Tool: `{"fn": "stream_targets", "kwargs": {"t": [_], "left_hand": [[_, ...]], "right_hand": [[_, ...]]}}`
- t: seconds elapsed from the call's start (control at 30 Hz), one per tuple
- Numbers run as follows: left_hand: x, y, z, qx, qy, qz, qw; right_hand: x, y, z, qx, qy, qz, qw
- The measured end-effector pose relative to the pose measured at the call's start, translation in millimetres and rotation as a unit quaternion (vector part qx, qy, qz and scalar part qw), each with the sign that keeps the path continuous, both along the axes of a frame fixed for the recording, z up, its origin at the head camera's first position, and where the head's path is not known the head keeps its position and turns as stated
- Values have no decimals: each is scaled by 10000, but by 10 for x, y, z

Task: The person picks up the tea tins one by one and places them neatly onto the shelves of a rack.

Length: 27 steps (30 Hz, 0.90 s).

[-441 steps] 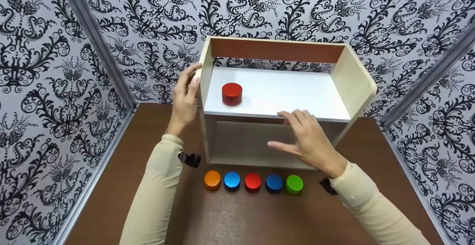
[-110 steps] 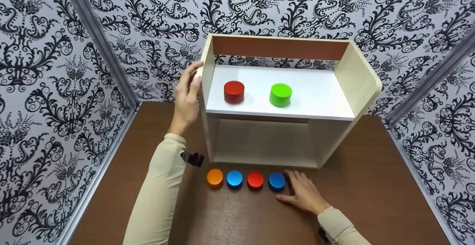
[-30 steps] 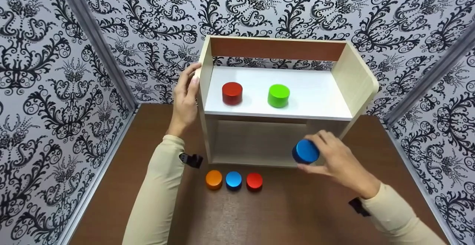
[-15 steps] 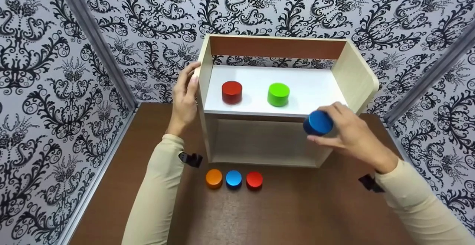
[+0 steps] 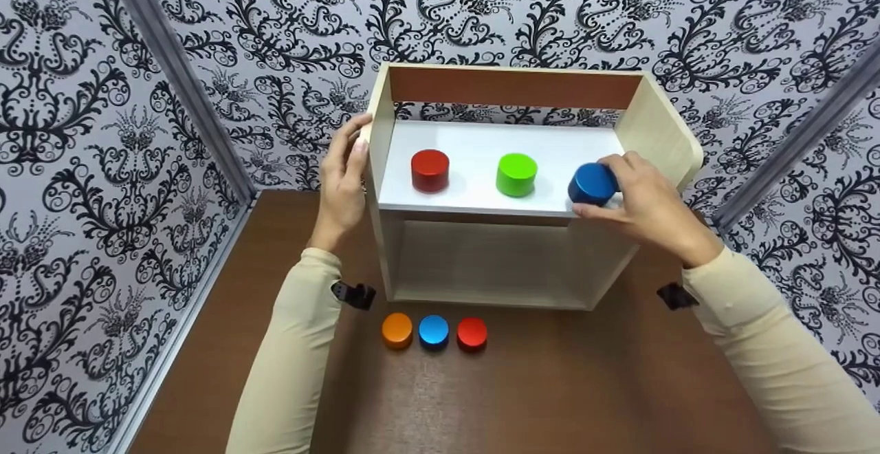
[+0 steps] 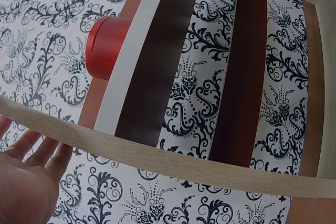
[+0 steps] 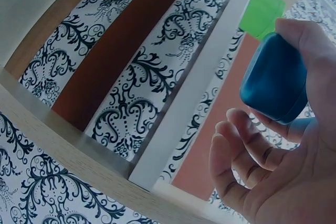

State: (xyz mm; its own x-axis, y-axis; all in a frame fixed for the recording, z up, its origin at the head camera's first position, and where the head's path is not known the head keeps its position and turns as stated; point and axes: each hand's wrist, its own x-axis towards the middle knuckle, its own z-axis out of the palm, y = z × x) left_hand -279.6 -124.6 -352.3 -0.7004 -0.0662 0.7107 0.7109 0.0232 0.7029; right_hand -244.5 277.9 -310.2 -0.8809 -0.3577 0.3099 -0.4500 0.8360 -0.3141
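Observation:
My right hand (image 5: 646,196) grips a short dark blue cylinder (image 5: 592,184) between thumb and fingers, over the right part of the white upper shelf (image 5: 467,196). A thin seam runs round this cylinder (image 7: 275,80) in the right wrist view. Further left on the shelf stand a green cylinder (image 5: 516,175) and a red cylinder (image 5: 430,170), spaced apart. My left hand (image 5: 342,186) rests against the outer side of the wooden shelf unit's left panel (image 5: 379,137), thumb near its front edge. In the left wrist view its fingertips meet the panel from outside.
An orange cylinder (image 5: 397,331), a light blue cylinder (image 5: 433,332) and a red cylinder (image 5: 471,334) stand in a row on the brown table (image 5: 426,399), before the unit. Patterned walls (image 5: 172,96) enclose the table. The unit's lower compartment (image 5: 485,261) faces forward.
The green cylinder went from the table row onto the shelf. The dark blue one was then picked up by my right hand and raised over the shelf's right part. My left hand stays put.

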Motion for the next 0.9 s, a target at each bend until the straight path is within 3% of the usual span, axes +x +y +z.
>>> {"fn": "stream_targets", "kwargs": {"t": [0.43, 0.9], "left_hand": [[-3, -5, -1, -103, 8, 89, 9999], [-22, -4, -12, -146, 88, 135, 9998]], "right_hand": [[-257, 30, -6, 63, -861, -537, 9948], [-322, 33, -56, 108, -861, -489, 9950]]}}
